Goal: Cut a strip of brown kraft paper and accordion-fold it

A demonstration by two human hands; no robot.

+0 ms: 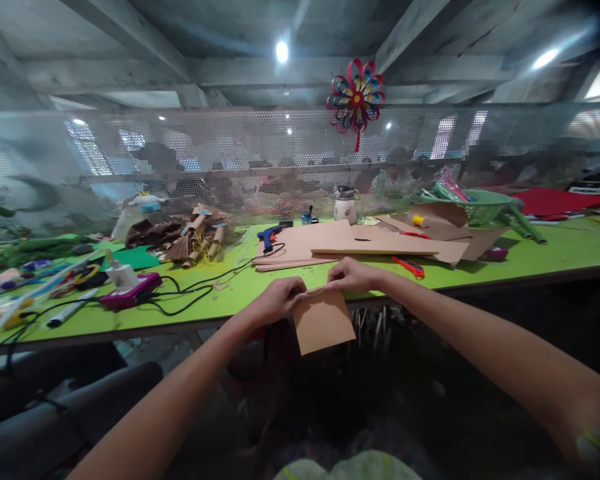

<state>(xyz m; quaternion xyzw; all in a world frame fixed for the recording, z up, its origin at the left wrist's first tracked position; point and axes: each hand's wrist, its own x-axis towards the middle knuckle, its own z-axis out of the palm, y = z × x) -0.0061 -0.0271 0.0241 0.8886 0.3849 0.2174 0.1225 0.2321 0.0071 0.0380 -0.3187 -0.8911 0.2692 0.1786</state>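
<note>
A small piece of brown kraft paper point(324, 323) hangs between my two hands at the table's front edge. My left hand point(283, 298) pinches its upper left corner, fingers closed. At the upper right corner my right hand point(351, 275) grips the same paper, and its top edge looks slightly curled or folded there. Just beyond my hands lies a stack of brown cardboard sheets point(300, 241) with a long narrow strip point(380, 253) across it. A red utility knife point(409, 267) rests by my right forearm, and a blue glue gun point(269, 237) sits left of the stack.
Left on the green table point(250, 293) are a purple power strip point(131, 291) with black cords and a heap of brown paper rolls point(200, 237). A patterned bottle point(345, 205) and a green basket point(480, 208) stand at the back, before a perforated screen point(220, 153).
</note>
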